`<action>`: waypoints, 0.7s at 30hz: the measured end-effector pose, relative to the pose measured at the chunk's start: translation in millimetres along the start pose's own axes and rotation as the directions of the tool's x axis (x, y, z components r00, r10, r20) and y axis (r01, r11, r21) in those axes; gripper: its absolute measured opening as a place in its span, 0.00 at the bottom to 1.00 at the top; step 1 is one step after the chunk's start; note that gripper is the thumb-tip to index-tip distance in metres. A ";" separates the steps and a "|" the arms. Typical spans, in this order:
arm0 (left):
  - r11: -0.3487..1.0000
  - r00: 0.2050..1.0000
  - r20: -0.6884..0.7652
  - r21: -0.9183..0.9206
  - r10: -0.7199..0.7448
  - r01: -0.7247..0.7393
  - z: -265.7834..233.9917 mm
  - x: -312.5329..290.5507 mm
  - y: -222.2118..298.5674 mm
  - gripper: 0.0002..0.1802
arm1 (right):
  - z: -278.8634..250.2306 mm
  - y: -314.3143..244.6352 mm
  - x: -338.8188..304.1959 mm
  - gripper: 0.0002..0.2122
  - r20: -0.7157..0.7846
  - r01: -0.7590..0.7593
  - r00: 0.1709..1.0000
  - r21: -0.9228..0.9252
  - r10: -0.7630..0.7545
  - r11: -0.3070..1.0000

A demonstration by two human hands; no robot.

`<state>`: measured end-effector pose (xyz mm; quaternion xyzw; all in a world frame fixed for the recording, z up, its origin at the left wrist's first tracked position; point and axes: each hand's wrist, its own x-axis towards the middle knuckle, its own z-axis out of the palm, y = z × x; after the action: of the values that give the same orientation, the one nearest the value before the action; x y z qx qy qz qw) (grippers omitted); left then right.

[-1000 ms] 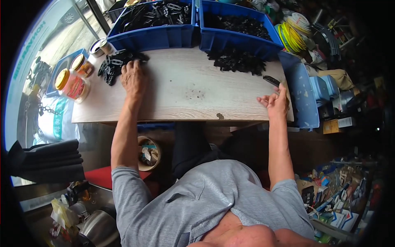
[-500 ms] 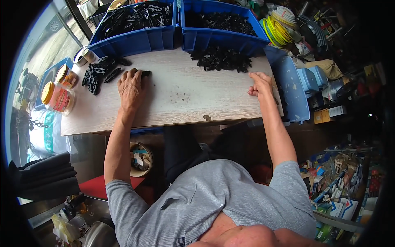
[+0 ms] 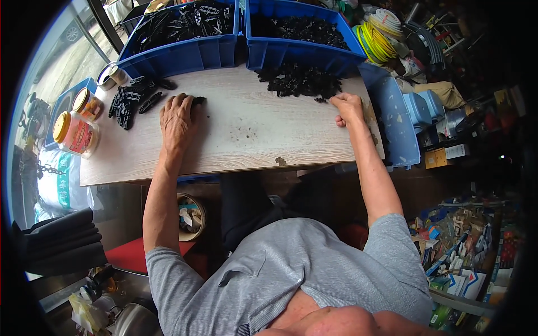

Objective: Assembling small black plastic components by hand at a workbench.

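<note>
Pale tabletop point(image 3: 241, 112), open between hands point(image 3: 177, 122), chipped edge point(image 3: 281, 162)

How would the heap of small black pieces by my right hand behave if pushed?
The heap would probably spread, since it looks like many separate pieces; each is likely light, being so small, and might snag on others, given the jagged outlines.

Dark piece point(image 3: 198, 101): there it is, black, poking out past your left hand point(image 3: 177, 122), flat on the tabletop point(image 3: 230, 115), the rest hidden.
Long parts point(image 3: 132, 96): slim, black, heaped loosely to your left, several slotted; one lies slanted at the near edge.
Small parts point(image 3: 300, 80): black, jumbled in a low mound.
Little piece point(image 3: 321, 100): black, right by your right hand's point(image 3: 348, 108) fingertips; grip unclear.
</note>
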<state>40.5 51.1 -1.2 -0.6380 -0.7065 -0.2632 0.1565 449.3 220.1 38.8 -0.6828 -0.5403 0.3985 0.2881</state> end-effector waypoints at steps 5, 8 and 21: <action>1.000 0.992 -0.125 0.027 0.018 -0.014 -10.6 1.7 9.3 0.18 | -11.3 3.3 -6.0 0.10 0.051 -0.063 0.997 0.123 0.057 0.990; 0.990 0.956 -0.291 -0.116 0.046 -0.082 -16.3 -0.5 34.9 0.19 | -20.3 6.2 -16.5 0.09 0.100 -0.113 0.990 0.173 0.097 0.978; 0.550 0.996 0.017 -0.834 0.087 -0.034 36.1 9.6 215.3 0.17 | 14.2 3.2 -82.8 0.08 0.525 -0.231 0.850 0.433 -0.035 0.872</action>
<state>255.2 89.8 11.9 -0.6672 -0.4798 -0.5423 -0.1749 430.6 138.7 48.0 -0.4846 -0.4448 0.7027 0.2711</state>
